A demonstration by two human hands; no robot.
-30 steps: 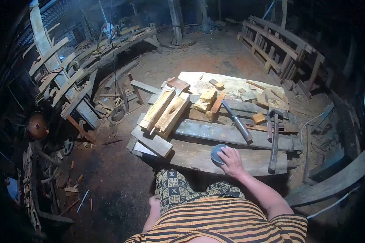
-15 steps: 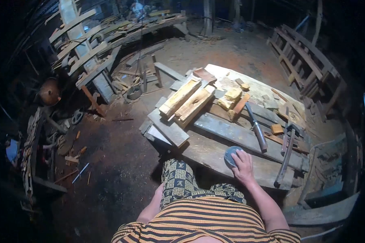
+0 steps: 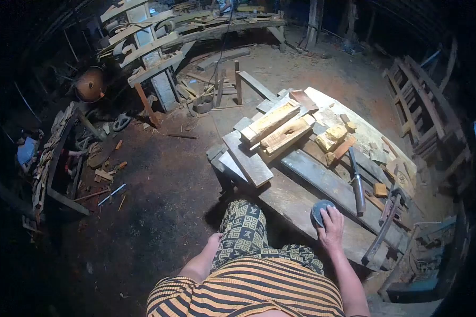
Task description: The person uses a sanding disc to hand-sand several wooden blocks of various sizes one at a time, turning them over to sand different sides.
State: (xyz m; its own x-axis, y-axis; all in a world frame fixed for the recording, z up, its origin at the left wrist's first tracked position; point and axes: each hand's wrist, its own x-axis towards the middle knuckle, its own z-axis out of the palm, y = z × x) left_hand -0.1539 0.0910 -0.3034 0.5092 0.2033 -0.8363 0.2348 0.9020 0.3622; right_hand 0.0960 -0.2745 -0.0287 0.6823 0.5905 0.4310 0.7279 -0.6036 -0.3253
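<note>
My right hand [image 3: 331, 228] rests over a round dark grey disc [image 3: 318, 212], fingers curled on its right side, at the near edge of the wooden workbench [image 3: 288, 203]. Just right of it lies a long-bladed tool with a dark wooden handle [image 3: 359, 194], perhaps a large chisel. An adze-like tool [image 3: 383, 230] with a curved handle lies farther right. My left hand [image 3: 214, 241] hangs beside my left thigh, its fingers mostly hidden. Two pale, rough-cut wood blocks [image 3: 286, 134] lie side by side at the bench's left end.
Yellowish wood chunks [image 3: 331, 137] and a small block [image 3: 380, 190] lie on the bench. Stacked timber [image 3: 169, 53] stands at the back left, a wooden rack [image 3: 426, 105] at the right. A person [image 3: 26, 150] is at far left. Scraps and a thin rod [image 3: 112, 194] litter the floor.
My view has turned left, so the bench and tools appear farther right. More of my left hand shows beside my thigh. My right hand stays on the disc.
</note>
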